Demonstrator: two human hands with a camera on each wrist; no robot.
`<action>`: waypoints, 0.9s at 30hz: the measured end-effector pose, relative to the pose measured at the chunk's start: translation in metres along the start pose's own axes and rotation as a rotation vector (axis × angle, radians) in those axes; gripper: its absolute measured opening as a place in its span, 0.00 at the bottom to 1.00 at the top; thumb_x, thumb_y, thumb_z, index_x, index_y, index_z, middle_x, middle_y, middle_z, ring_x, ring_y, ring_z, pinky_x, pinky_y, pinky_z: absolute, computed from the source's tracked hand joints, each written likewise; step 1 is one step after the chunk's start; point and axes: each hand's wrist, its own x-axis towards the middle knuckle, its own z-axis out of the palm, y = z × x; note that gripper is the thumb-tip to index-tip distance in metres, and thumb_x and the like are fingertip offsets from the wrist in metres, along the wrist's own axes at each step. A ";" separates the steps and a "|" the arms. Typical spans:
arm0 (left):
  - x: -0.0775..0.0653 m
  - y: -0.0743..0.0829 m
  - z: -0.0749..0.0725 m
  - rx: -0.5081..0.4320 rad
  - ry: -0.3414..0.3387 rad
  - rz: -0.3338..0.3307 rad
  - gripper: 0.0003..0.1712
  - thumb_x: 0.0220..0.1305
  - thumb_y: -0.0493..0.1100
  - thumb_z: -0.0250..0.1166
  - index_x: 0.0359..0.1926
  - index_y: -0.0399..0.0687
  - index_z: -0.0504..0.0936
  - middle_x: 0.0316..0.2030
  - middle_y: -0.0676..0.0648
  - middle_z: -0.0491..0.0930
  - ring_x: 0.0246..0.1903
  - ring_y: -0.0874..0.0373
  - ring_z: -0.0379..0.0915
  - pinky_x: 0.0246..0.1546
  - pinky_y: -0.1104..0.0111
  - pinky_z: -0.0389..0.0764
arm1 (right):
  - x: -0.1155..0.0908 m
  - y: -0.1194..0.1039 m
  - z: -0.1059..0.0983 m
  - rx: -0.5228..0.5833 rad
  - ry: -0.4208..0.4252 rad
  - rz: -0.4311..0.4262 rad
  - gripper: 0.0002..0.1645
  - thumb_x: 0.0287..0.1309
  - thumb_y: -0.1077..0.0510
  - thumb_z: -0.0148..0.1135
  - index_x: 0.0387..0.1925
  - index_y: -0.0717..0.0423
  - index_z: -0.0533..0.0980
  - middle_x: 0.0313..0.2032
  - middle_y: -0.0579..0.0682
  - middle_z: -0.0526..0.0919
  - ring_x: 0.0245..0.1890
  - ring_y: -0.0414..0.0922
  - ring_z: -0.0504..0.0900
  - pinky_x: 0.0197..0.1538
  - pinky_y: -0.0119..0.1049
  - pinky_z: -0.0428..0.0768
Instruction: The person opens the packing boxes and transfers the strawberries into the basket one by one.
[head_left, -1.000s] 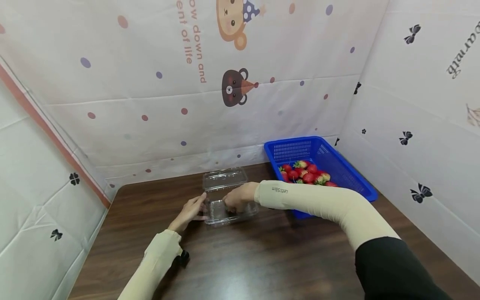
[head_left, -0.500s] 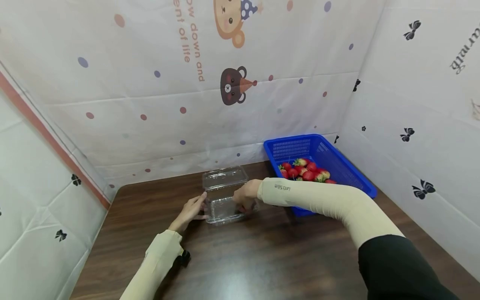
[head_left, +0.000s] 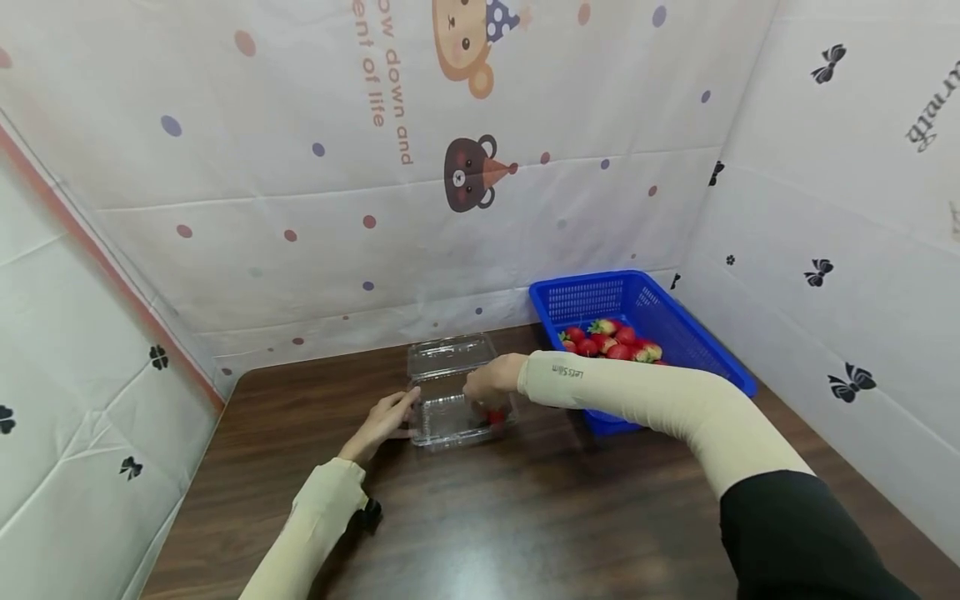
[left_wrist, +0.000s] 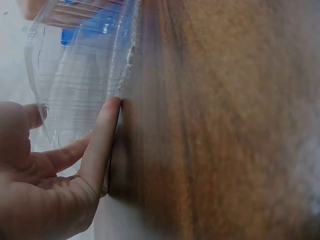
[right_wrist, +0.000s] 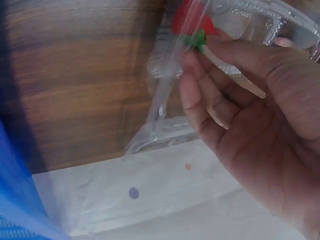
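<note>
A clear plastic clamshell box [head_left: 446,429] lies on the table with its lid [head_left: 450,354] folded back toward the wall. My right hand [head_left: 491,385] reaches into the right end of the box. In the right wrist view, its fingertips pinch a red strawberry [right_wrist: 187,17] by the green leaves, partly seen through the clear plastic. My left hand [head_left: 381,423] stays at the box's left end. There its extended fingers [left_wrist: 102,140] touch the end wall, one fingertip low by the tabletop and the thumb up near the rim.
A blue plastic basket [head_left: 697,342] with several strawberries [head_left: 618,352] stands at the back right, partly covered by the right sleeve [head_left: 622,387]. Printed cloth walls [head_left: 225,275] rise behind and beside the brown wooden table [head_left: 465,517].
The right hand has shifted slightly right within the box, and the strawberry shows under its fingers, hidden before. The left hand has stayed at the box's left end.
</note>
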 end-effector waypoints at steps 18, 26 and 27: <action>0.019 0.007 0.009 0.020 -0.027 0.014 0.36 0.66 0.66 0.51 0.56 0.39 0.74 0.43 0.40 0.72 0.50 0.49 0.73 0.39 0.64 0.86 | -0.028 0.037 -0.011 0.196 0.060 -0.008 0.12 0.50 0.57 0.71 0.38 0.46 0.81 0.36 0.41 0.83 0.35 0.39 0.79 0.36 0.28 0.80; 0.025 0.007 -0.004 0.023 0.004 0.016 0.36 0.66 0.66 0.51 0.53 0.37 0.74 0.39 0.42 0.71 0.46 0.50 0.72 0.39 0.64 0.86 | -0.106 0.158 -0.078 0.453 0.340 0.209 0.14 0.56 0.59 0.64 0.43 0.60 0.75 0.42 0.57 0.81 0.41 0.49 0.79 0.45 0.40 0.81; 0.025 0.007 -0.005 0.020 0.007 0.012 0.36 0.66 0.66 0.51 0.54 0.37 0.74 0.40 0.41 0.72 0.47 0.50 0.72 0.39 0.64 0.86 | -0.117 0.174 -0.080 0.518 0.368 0.254 0.14 0.57 0.59 0.63 0.43 0.62 0.74 0.41 0.58 0.81 0.39 0.49 0.79 0.44 0.40 0.81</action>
